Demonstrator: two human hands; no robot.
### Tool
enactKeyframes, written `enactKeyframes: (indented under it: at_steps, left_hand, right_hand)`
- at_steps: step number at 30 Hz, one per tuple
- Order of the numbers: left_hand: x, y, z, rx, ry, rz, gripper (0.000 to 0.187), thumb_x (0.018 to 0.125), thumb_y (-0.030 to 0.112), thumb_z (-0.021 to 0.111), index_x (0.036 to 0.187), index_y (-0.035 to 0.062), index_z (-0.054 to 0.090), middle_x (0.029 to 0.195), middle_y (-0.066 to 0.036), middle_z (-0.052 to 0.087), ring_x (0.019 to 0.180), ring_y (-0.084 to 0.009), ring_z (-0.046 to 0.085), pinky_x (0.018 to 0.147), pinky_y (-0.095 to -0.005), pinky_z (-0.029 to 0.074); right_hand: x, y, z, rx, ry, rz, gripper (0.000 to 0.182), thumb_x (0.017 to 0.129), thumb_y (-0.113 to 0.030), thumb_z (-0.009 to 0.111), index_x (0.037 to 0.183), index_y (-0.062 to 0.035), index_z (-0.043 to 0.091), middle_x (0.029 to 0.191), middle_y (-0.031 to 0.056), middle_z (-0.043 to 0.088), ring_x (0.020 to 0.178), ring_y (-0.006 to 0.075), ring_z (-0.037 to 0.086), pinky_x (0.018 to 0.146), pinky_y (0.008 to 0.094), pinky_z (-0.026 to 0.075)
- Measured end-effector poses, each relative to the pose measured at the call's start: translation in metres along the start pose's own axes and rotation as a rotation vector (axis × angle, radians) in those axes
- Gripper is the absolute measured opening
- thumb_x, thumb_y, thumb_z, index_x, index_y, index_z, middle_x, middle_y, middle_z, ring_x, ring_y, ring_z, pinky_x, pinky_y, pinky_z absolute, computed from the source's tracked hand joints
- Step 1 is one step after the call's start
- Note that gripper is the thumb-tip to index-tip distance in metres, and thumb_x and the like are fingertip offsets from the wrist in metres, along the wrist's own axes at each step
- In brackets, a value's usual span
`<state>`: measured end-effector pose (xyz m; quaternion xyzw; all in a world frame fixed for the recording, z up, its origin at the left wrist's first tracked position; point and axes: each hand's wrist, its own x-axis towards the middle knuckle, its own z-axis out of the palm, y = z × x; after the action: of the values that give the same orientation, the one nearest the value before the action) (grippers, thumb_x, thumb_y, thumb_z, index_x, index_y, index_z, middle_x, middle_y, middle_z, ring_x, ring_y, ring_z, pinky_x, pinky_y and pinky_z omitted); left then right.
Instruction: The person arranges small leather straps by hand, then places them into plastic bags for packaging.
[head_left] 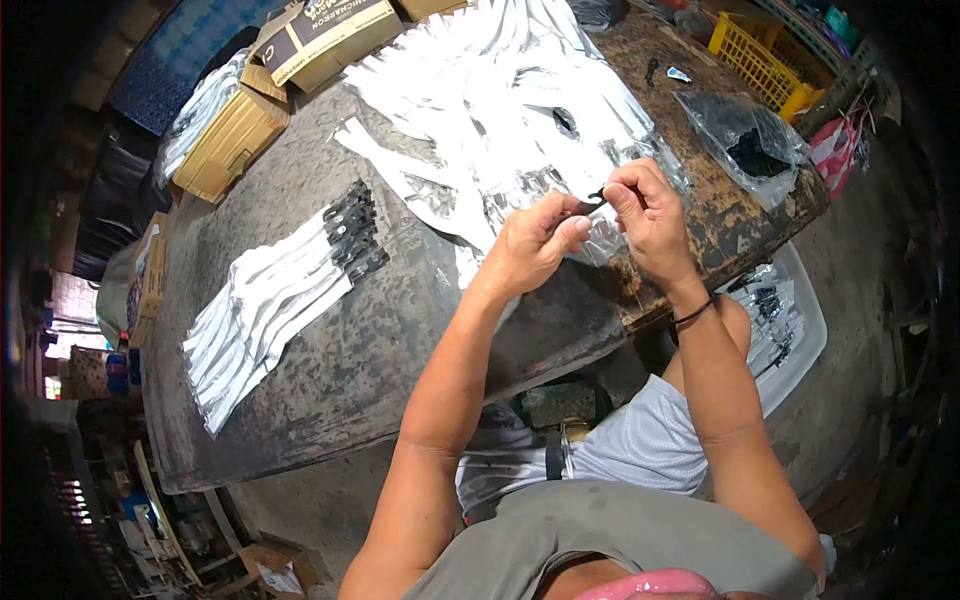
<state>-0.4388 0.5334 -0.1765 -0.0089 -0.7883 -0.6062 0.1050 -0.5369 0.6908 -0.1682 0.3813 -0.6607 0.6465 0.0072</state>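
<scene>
Both of my hands meet above the near right part of the table, over a big pile of white strips (510,110). Between them is a small black piece (597,197), perhaps a plastic clip; its exact kind is mostly covered by fingers. My left hand (538,240) pinches it from the left with thumb and fingers. From the right, my right hand (648,205) is closed at the piece's other end. A neat row of white strips with black ends (270,290) lies on the table to the left. Clear, shiny ends show on the big pile beneath my hands.
The dark worn table (370,350) fills the middle. Cardboard boxes (225,145) stand at the back left. On the right are a clear bag with black pieces (750,150), a yellow crate (765,60) and, below the table edge, a white plastic tub (808,310).
</scene>
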Motion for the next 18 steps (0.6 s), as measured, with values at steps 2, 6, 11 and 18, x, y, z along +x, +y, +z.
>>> enactKeyframes:
  at_steps: [2,6,11,18]
  left_hand:
    - [0.0,-0.002,0.0,-0.004,-0.042,0.001,0.021,0.1,0.017,0.051,0.096,-0.0027,0.059,0.083,-0.007,0.066,0.075,-0.012,0.063,0.069,-0.0267,0.052]
    - [0.001,-0.009,0.0,-0.108,-0.046,0.016,0.028,0.101,0.023,0.05,0.094,-0.0015,0.061,0.079,-0.006,0.067,0.073,-0.0119,0.064,0.068,-0.0277,0.052]
    - [0.0,-0.005,0.003,-0.141,0.004,0.035,0.03,0.101,0.026,0.05,0.094,-0.0006,0.062,0.078,-0.006,0.067,0.073,-0.0125,0.065,0.067,-0.0282,0.053]
    - [0.001,-0.003,-0.01,-0.074,-0.136,0.027,0.029,0.095,0.031,0.059,0.096,0.0026,0.065,0.078,-0.007,0.066,0.071,-0.0112,0.061,0.066,-0.0289,0.051]
  right_hand:
    - [0.0,0.0,-0.003,0.077,-0.059,-0.039,0.008,0.091,-0.01,0.065,0.092,-0.0026,0.063,0.088,0.0021,0.054,0.075,0.0099,0.049,0.065,0.0237,0.042]
    - [0.0,0.0,-0.005,0.087,-0.111,-0.009,0.007,0.09,-0.009,0.066,0.092,-0.0027,0.064,0.091,0.0008,0.053,0.075,0.0082,0.049,0.066,0.0227,0.042]
    - [-0.003,-0.012,0.0,0.11,-0.091,0.058,0.01,0.088,-0.009,0.067,0.093,-0.0021,0.064,0.091,0.0019,0.056,0.071,0.0083,0.05,0.064,0.0231,0.043]
    - [-0.002,-0.029,0.001,-0.091,-0.087,-0.105,0.005,0.085,-0.006,0.069,0.086,-0.0023,0.065,0.078,0.0044,0.058,0.071,0.0139,0.054,0.064,0.0264,0.044]
